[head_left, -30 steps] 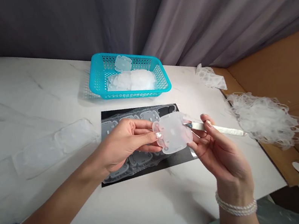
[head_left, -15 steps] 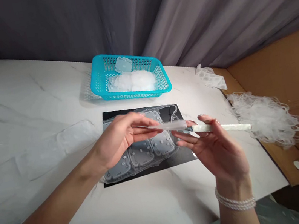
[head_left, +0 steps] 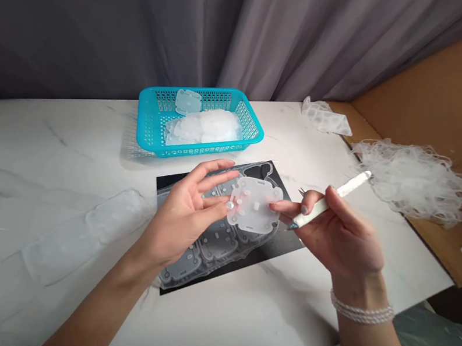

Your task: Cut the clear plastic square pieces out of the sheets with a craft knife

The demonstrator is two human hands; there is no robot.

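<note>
My left hand (head_left: 189, 215) pinches a frosted translucent plastic piece (head_left: 258, 204) at its left edge, other fingers spread above. The piece is flat, with rounded notched edges and small holes, and its broad face is toward me. My right hand (head_left: 337, 226) grips a white pen-shaped tool (head_left: 333, 198) with a dark pointed tip directed left; a fingertip touches the piece's right edge. Below the hands, a clear plastic sheet (head_left: 218, 243) with several similar outlined shapes lies on a black mat (head_left: 266, 252).
A turquoise basket (head_left: 145, 119) behind the mat holds many frosted pieces (head_left: 205, 127). More clear sheets (head_left: 86, 235) lie left. At the right are a tangled heap of clear plastic offcuts (head_left: 414, 183), a small clear scrap (head_left: 325, 116) and a cardboard box (head_left: 432, 104).
The plastic piece has turned from edge-on to face-on. The tool's tip has swung lower and its back end higher. My left fingers have spread apart.
</note>
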